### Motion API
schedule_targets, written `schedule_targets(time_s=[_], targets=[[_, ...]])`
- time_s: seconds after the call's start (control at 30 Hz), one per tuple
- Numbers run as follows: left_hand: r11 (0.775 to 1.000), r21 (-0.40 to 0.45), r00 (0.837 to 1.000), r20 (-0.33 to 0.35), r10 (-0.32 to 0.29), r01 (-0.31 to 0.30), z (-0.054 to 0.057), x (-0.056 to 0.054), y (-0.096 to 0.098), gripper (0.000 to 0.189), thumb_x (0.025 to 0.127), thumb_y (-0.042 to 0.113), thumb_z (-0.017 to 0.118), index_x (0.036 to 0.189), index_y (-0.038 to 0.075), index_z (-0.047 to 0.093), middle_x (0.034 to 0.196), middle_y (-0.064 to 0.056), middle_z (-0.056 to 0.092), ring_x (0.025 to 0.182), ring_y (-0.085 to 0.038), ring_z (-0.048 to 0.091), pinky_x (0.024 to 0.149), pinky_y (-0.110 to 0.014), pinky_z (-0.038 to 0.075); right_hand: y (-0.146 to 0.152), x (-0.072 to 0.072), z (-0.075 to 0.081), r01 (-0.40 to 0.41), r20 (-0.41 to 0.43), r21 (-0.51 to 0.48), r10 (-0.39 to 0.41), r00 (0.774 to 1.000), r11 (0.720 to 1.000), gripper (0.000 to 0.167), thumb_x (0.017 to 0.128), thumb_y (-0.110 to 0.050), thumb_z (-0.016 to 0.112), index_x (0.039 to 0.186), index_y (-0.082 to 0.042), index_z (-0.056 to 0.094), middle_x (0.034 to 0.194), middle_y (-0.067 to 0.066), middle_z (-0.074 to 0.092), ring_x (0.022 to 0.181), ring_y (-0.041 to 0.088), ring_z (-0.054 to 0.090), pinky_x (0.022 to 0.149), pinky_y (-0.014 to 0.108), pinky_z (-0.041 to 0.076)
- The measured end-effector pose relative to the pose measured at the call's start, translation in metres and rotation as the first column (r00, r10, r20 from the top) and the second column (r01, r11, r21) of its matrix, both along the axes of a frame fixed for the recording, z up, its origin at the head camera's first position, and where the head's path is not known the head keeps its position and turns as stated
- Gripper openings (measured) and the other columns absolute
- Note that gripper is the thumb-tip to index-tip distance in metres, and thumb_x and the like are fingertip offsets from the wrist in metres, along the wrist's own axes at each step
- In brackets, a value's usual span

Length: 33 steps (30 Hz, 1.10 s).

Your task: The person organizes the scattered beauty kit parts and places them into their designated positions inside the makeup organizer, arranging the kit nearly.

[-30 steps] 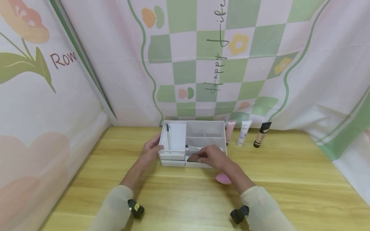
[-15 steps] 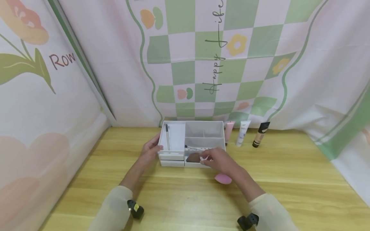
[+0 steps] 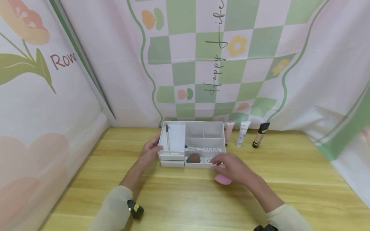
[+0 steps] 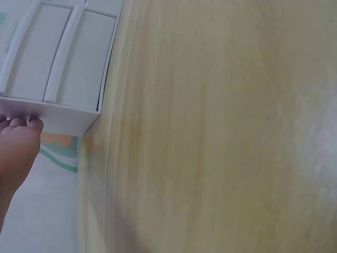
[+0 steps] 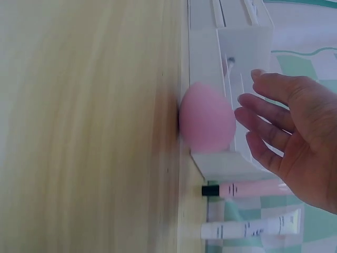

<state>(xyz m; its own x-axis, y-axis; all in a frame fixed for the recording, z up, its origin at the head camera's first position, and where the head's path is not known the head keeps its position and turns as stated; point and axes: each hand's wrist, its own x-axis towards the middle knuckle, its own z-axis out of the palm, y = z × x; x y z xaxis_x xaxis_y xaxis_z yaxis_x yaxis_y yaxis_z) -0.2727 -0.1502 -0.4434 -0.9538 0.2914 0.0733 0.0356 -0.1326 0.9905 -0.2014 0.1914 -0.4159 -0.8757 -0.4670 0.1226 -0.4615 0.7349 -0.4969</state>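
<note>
A white makeup organizer [image 3: 172, 163] with compartments and small drawers stands on the table. My left hand [image 3: 149, 150] holds its left side, thumb at the upper edge; the left wrist view shows those fingertips against the side wall. A brown wedge-shaped makeup sponge [image 3: 193, 158] sits in the front right compartment. Beside that compartment's right end, my right hand [image 3: 232, 167] is held with loosely bent fingers and nothing between them. Just below it on the table lies a pink egg-shaped makeup sponge [image 5: 207, 117], apart from the brown one.
A makeup brush [image 3: 168, 138] lies in the left compartment, and another thin brush [image 3: 195, 148] in the middle right one. To the organizer's right stand a pink tube [image 3: 229, 131], a white tube [image 3: 243, 134] and a black-capped beige tube [image 3: 260, 135]. A patterned curtain hangs behind.
My right hand has let go of the brown makeup sponge, leaving it in the front compartment, and has moved right and toward me, near the pink sponge. The left hand has stayed put.
</note>
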Motion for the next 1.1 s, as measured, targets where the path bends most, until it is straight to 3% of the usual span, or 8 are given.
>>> schedule_targets(time_s=[0.3, 0.57, 0.83, 1.1], targets=[[1.000, -0.018, 1.000, -0.014, 0.001, -0.001, 0.000, 0.000, -0.001, 0.067, 0.098, -0.004, 0.046, 0.160, -0.002, 0.020, 0.171, -0.017, 0.014, 0.160, -0.034, 0.014, 0.129, -0.041, 0.022, 0.016, 0.012, 0.005, 0.023, 0.025, 0.040, -0.024, 0.999, 0.999, 0.021, 0.089, -0.017, 0.076, 0.106, -0.006, 0.076, 0.099, 0.004, 0.077, 0.091, 0.017, 0.070, 0.080, 0.039, 0.064], [1.000, -0.013, 1.000, -0.021, 0.000, 0.000, -0.001, -0.001, -0.001, 0.067, 0.097, -0.004, 0.046, 0.159, -0.003, 0.020, 0.171, -0.017, 0.014, 0.160, -0.033, 0.014, 0.127, -0.038, 0.023, 0.032, 0.017, -0.005, 0.010, 0.004, 0.039, -0.010, 1.000, 0.999, 0.026, 0.087, -0.021, 0.077, 0.110, -0.007, 0.075, 0.105, 0.006, 0.077, 0.094, 0.019, 0.070, 0.082, 0.040, 0.064], [1.000, -0.012, 0.997, -0.079, -0.023, 0.022, -0.004, -0.003, -0.003, 0.072, 0.096, 0.005, 0.053, 0.159, -0.004, 0.019, 0.170, -0.023, 0.011, 0.159, -0.040, 0.012, 0.127, -0.038, 0.026, 0.036, 0.022, -0.011, -0.028, -0.022, 0.065, 0.029, 0.999, 0.998, 0.030, 0.080, -0.020, 0.083, 0.107, -0.010, 0.075, 0.105, 0.003, 0.076, 0.094, 0.018, 0.070, 0.083, 0.037, 0.064], [1.000, -0.016, 1.000, -0.014, 0.005, -0.005, -0.003, -0.001, -0.001, 0.068, 0.097, -0.002, 0.047, 0.160, -0.001, 0.021, 0.171, -0.016, 0.015, 0.160, -0.033, 0.015, 0.128, -0.040, 0.023, 0.038, 0.023, -0.015, -0.038, -0.032, 0.081, 0.041, 0.999, 0.996, 0.029, 0.077, -0.017, 0.085, 0.103, -0.010, 0.075, 0.103, 0.002, 0.075, 0.091, 0.015, 0.070, 0.080, 0.032, 0.064]])
